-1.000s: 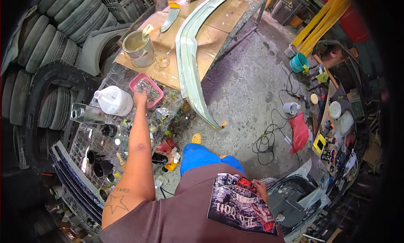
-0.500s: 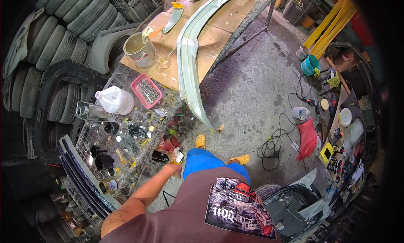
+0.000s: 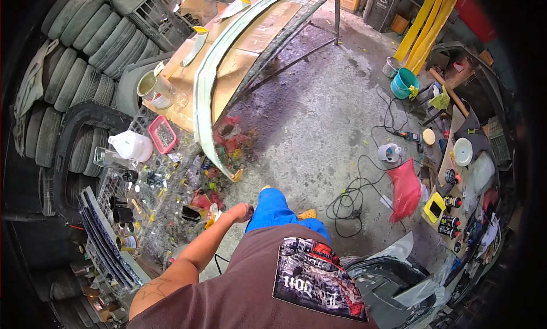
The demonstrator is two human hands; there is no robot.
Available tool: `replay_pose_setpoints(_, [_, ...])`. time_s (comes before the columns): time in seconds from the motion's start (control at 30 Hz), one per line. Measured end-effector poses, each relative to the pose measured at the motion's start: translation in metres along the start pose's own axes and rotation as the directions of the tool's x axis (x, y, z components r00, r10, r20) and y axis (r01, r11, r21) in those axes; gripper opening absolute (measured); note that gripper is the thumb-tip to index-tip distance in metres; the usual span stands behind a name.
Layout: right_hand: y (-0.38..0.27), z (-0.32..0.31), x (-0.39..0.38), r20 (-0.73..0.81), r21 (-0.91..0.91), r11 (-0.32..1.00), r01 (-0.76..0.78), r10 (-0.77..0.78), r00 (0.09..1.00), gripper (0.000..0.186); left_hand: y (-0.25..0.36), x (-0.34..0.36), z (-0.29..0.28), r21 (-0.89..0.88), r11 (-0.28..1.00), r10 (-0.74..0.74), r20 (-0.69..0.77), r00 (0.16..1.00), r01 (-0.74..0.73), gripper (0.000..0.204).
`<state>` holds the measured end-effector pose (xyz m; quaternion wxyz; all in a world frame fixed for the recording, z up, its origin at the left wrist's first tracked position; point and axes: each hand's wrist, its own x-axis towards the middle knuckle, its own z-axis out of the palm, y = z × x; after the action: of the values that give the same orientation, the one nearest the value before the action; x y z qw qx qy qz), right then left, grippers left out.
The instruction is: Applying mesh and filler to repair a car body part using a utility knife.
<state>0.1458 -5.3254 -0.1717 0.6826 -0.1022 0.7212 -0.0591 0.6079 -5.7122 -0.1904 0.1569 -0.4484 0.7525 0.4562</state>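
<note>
My left hand [image 3: 242, 212] hangs beside my blue shorts [image 3: 273, 208], its fingers curled in. A small dark patch shows at the fingers; I cannot make out whether it is a held thing. My right hand is out of the picture. Nearest to the left hand are a yellow and white scrap [image 3: 213, 215] and a dark open box [image 3: 191, 214] at the edge of the cluttered mesh-topped bench [image 3: 165, 229]. Ahead, a long pale curved car panel [image 3: 205, 95] lies over a cardboard-covered table [image 3: 231, 81], its narrow end sticking out past the edge.
On the bench stand a white jug [image 3: 131, 146], a pink tray [image 3: 162, 134] of small metal parts and a large can [image 3: 155, 90]. Tires [image 3: 68, 66] are stacked at left. Black cable [image 3: 347, 206] and a red bag [image 3: 404, 189] lie on the concrete floor [image 3: 307, 129] at right.
The view has turned, so the bench and curved panel sit further left. My left hand has moved away from the bench's edge, closer to my shorts.
</note>
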Motion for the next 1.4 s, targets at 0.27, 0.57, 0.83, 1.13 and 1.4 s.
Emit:
replay_pose_setpoints(0.27, [-0.099, -0.100, 0.001, -0.079, -0.182, 0.983, -0.027, 0.013, 0.997, 0.030, 0.064, 0.125, -0.034, -0.028, 0.999, 0.038, -0.032, 0.999, -0.039, 0.025])
replay_pose_setpoints(0.57, [-0.291, -0.204, -0.006, -0.258, -0.316, 0.938, -0.144, 0.061, 0.964, 0.034, 0.124, 0.300, -0.162, 0.098, 0.994, 0.034, 0.087, 0.996, -0.042, 0.030])
replay_pose_setpoints(0.83, [-0.510, -0.303, 0.058, -0.038, -0.500, 0.589, 0.635, -0.747, 0.663, 0.049, 0.191, 0.483, -0.389, 0.288, 0.940, 0.240, -0.165, 0.957, -0.186, 0.030])
replay_pose_setpoints(1.13, [-1.016, -0.327, -0.177, 0.294, -0.218, -0.650, 0.728, -0.755, -0.586, 0.046, 0.257, 0.575, -0.579, -0.092, 0.962, 0.185, -0.467, 0.864, -0.256, 0.022])
replay_pose_setpoints(1.4, [-1.193, -0.414, -0.214, 0.714, 0.198, -0.601, 0.774, -0.453, -0.534, 0.027, 0.269, 0.626, -0.660, -0.319, 0.944, -0.092, -0.505, 0.858, -0.086, 0.022])
